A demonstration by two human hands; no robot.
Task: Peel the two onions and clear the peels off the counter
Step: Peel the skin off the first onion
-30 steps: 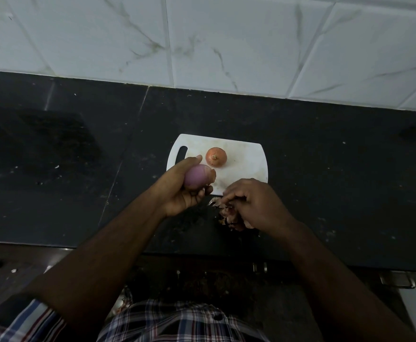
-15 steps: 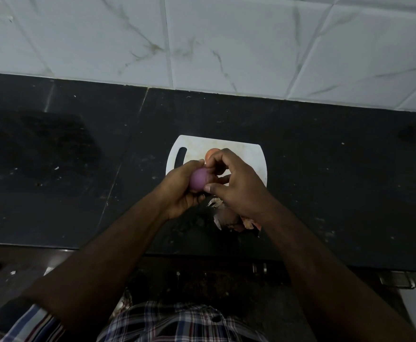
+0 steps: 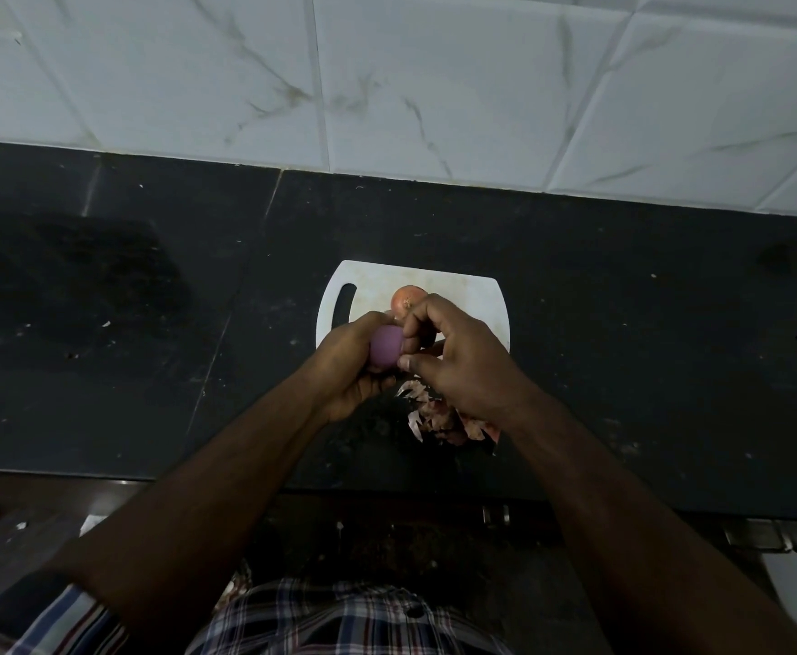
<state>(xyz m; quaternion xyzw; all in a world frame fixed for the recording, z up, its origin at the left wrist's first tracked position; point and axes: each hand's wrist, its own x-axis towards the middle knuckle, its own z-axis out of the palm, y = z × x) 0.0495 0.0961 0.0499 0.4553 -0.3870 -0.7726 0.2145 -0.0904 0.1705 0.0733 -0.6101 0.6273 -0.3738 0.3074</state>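
My left hand [image 3: 347, 366] grips a smooth purple peeled onion [image 3: 383, 346] just above the near edge of the white cutting board [image 3: 474, 295]. My right hand [image 3: 462, 359] is at the onion's right side, with thumb and fingertips pinching at it. An orange-skinned unpeeled onion [image 3: 405, 297] sits on the board behind my fingers, partly hidden. A pile of pinkish dry peels [image 3: 439, 416] lies on the black counter under my right wrist.
The black stone counter [image 3: 646, 352] runs left to right, with white marbled tiles [image 3: 434, 87] behind it. Its front edge is just below the peels. Metal handles [image 3: 774, 536] show at the lower right.
My right hand rose from the peel pile to the purple onion and now pinches at its right side, covering part of the orange onion. My left hand held nearly still.
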